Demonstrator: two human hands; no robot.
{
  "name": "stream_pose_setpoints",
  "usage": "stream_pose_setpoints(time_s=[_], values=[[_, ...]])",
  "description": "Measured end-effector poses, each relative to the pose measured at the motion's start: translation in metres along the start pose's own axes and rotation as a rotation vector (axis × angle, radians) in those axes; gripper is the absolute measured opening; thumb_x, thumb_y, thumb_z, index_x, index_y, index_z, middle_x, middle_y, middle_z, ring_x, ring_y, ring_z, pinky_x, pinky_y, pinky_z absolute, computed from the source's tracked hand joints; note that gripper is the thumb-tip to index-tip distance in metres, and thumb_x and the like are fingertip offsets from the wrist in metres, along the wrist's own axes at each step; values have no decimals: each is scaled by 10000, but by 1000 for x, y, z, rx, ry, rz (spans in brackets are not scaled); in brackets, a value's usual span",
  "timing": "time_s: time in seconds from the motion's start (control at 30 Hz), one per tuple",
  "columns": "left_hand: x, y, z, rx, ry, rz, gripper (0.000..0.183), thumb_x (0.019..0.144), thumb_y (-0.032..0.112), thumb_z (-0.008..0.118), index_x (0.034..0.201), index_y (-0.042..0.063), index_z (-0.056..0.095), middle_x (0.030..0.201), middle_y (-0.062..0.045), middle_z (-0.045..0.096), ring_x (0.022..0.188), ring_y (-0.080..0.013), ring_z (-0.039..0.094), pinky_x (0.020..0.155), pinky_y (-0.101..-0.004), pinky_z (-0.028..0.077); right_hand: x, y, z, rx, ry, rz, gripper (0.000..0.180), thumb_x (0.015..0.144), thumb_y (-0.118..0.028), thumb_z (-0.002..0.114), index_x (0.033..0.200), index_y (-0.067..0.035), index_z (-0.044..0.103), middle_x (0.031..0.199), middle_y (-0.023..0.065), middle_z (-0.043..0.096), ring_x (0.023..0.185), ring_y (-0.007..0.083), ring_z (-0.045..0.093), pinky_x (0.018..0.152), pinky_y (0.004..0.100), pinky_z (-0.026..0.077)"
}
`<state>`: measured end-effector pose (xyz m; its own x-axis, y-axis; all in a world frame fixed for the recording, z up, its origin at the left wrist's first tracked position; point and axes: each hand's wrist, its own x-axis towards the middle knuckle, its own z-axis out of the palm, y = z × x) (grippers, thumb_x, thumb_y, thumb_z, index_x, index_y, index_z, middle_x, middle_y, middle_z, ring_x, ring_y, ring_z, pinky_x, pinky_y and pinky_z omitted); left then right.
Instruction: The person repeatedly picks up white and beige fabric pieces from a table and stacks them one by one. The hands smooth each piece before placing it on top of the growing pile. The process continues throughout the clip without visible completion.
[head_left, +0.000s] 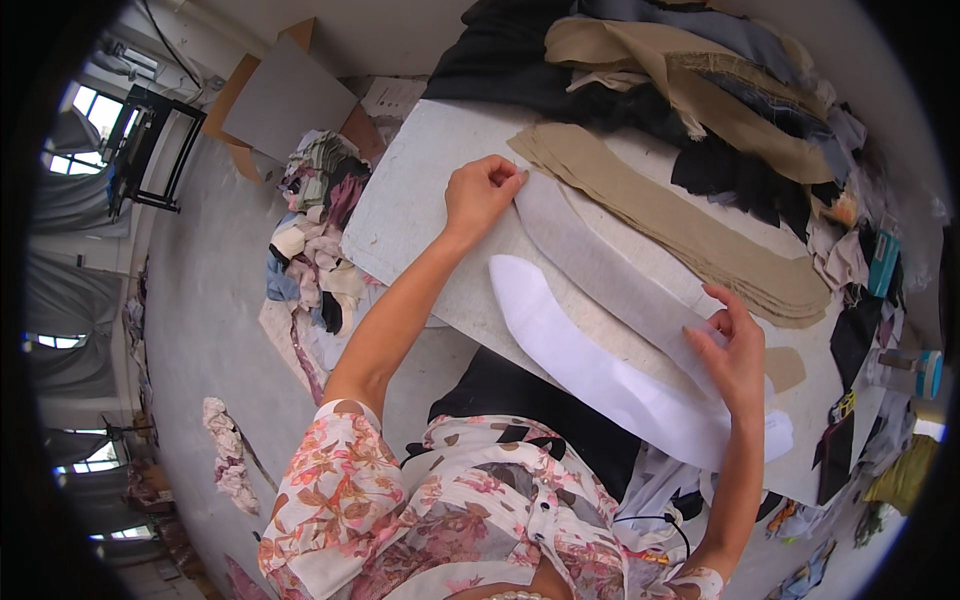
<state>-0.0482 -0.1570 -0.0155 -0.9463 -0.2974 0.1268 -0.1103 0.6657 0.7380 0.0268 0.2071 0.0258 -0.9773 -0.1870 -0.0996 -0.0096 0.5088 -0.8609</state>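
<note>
On a pale worktable (397, 217) lies a thin, whitish curved fabric strip (600, 277), laid over a khaki piece that shows at its edge. My left hand (484, 193) pinches the strip's upper left end between thumb and fingertips. Near the other end my right hand (724, 352) has its fingers bent over the strip, thumb and fingertips at its surface; whether it pinches the cloth I cannot tell. A stack of khaki curved cloth pieces (675, 225) lies beyond the strip. Closer to my body is a stack of white curved pieces (592, 360), partly beneath my right forearm.
Black cloth (495, 67) and heaped khaki scraps (750, 112) cover the table's far side. At right are a clear container with a blue lid (930, 375) and a teal box (883, 262). A fabric heap (319, 232) and an open cardboard box (289, 97) stand left of the table.
</note>
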Motion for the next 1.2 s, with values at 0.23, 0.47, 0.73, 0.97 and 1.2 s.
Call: stream_pose_setpoints(time_s=[0.23, 0.47, 0.73, 0.97, 1.2], values=[[-6, 20, -6, 170, -8, -28, 209, 820, 244, 730, 946, 80, 701, 824, -43, 707, 675, -176, 650, 634, -316, 500, 4, 1, 0, -40, 6, 14, 495, 719, -31, 727, 1197, -46, 599, 630, 30, 533, 585, 119, 468, 569, 265, 394], [-42, 20, -19, 414, -256, 712, 508, 951, 279, 552, 1416, 90, 468, 1531, -136, 345, 1400, -299, 331, 1159, -457, 240, 5, 1, 0, -61, 10, 16, 488, 723, -42, 729, 1192, -43, 593, 644, 37, 529, 583, 138, 465, 564, 274, 389], [-51, 48, -26, 601, -522, 745, 708, 965, 545, 404, 1517, 111, 309, 1604, -160, 179, 1493, -323, 128, 1214, -488, 66, 5, 6, 1, -105, 14, 5, 490, 742, -77, 754, 1202, -67, 587, 701, 61, 568, 628, 179, 523, 602, 301, 432], [-82, 69, 7, 430, -915, 905, 862, 928, 696, 309, 1526, 77, 258, 1608, -157, 161, 1499, -303, 112, 1219, -479, 63, 6, 7, 2, -149, 22, -17, 512, 736, -93, 765, 1215, -83, 585, 730, 85, 610, 659, 234, 584, 624, 337, 464], [-83, 75, 7, 575, -890, 954, 936, 892, 745, 315, 1519, 52, 262, 1608, -163, 156, 1496, -306, 117, 1219, -476, 61, 0, 12, -15, -224, 42, 50, 536, 723, -115, 774, 1224, -107, 585, 749, 80, 631, 686, 258, 611, 643, 352, 480]])
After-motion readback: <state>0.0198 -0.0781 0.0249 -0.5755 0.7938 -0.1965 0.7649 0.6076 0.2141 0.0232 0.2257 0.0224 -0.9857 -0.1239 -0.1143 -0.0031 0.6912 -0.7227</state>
